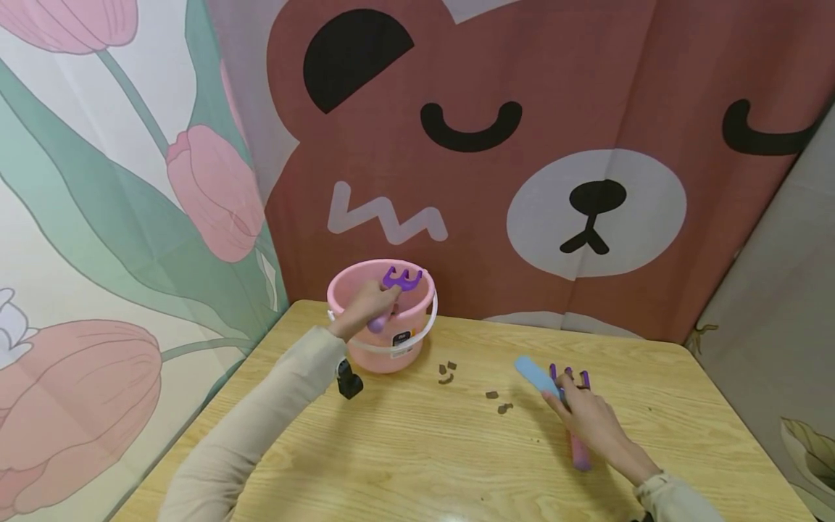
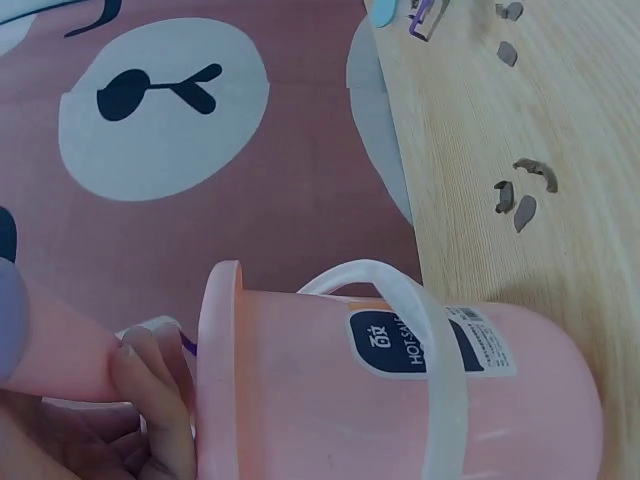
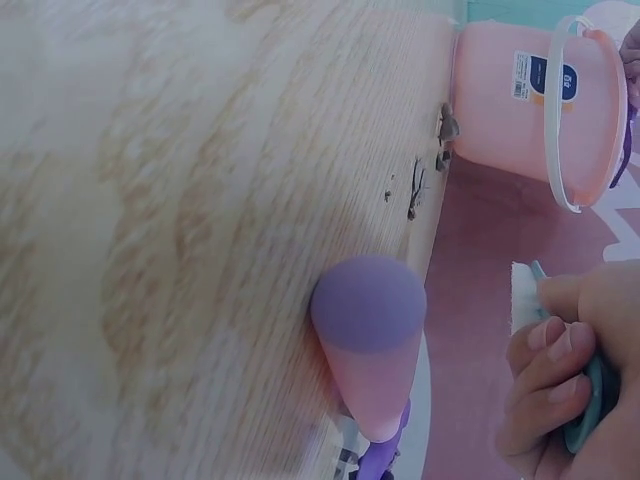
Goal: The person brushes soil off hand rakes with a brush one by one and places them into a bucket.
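In the head view my left hand grips a small toy hand rake with purple tines and a pink handle, over the pink bucket. The left wrist view shows the pink handle beside the bucket's rim; the tines are mostly hidden. My right hand holds a light blue brush above the table. Its white bristles show in the right wrist view. Below that hand lies a second rake, pink-handled with purple tines, partly covered by the hand.
Several brown scraps lie on the wooden table between the bucket and the right hand. The bucket's white handle hangs down in front. A curtain with a bear print stands behind the table. A black device sits at the left wrist.
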Demonstrator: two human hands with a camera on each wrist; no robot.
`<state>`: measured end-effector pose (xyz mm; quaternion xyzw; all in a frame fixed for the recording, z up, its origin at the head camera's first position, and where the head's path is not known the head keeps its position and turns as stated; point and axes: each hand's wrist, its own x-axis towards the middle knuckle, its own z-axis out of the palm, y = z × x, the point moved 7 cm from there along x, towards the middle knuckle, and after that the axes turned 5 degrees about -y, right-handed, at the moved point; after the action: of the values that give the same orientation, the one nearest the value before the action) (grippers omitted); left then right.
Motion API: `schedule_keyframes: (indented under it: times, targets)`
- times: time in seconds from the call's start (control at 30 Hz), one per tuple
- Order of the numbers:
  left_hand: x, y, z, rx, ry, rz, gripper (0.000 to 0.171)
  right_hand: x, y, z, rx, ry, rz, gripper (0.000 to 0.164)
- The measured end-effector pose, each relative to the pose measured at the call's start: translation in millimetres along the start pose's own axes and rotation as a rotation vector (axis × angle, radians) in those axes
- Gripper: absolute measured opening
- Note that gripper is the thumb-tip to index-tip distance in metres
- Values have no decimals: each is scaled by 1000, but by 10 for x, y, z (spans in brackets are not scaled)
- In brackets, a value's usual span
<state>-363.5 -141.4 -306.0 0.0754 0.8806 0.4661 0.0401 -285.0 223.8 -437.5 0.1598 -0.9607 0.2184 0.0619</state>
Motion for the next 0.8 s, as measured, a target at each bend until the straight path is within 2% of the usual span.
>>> schedule_keyframes:
  times: [0.2,0.43,0.63,0.8]
  targets:
    - [24,-40,-37,-95,-17,-8,39,4,5,18,-1,-3,2,35]
    - [124,-118,-81,-266,-11,-92,39,-5,-3,9,-5,16,-10,35]
    - [219,-174,-35,-498,-73,-83,21,-2,-23,-2,-3,8,-6,34]
    - [313,-275,-36,-651,-90,-173,22,-13,-62,-21,4,13,-24,35]
